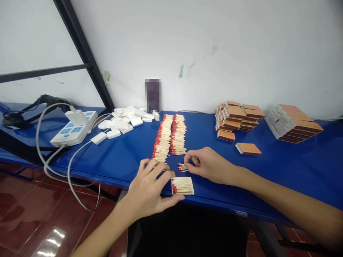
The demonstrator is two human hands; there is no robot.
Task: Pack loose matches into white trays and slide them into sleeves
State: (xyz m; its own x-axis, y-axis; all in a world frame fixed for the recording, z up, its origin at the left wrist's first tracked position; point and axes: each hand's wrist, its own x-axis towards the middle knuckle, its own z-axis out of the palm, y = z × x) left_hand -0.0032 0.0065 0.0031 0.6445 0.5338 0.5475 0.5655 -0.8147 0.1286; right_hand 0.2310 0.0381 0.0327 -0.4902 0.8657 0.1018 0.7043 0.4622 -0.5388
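Observation:
A white matchbox tray (192, 181), partly filled with red-tipped matches (182, 187), sits at the table's front edge. My left hand (150, 187) grips it at the left, with the thumb along its near side and the index finger at its far left corner. Just beyond the tray, my right hand (207, 162) pinches the pale ends of a few matches (182, 167), whose red heads point left. Two long rows of matches, a left row (163, 137) and a right row (178, 135), lie farther back with their heads to the left.
White empty trays (120, 124) are heaped at the back left, beside a power strip (76, 128) with looping cables. A dark blurred object (153, 95) leans on the wall. Matchbox stacks (235, 114) (297, 119) and one single matchbox (248, 149) are on the right.

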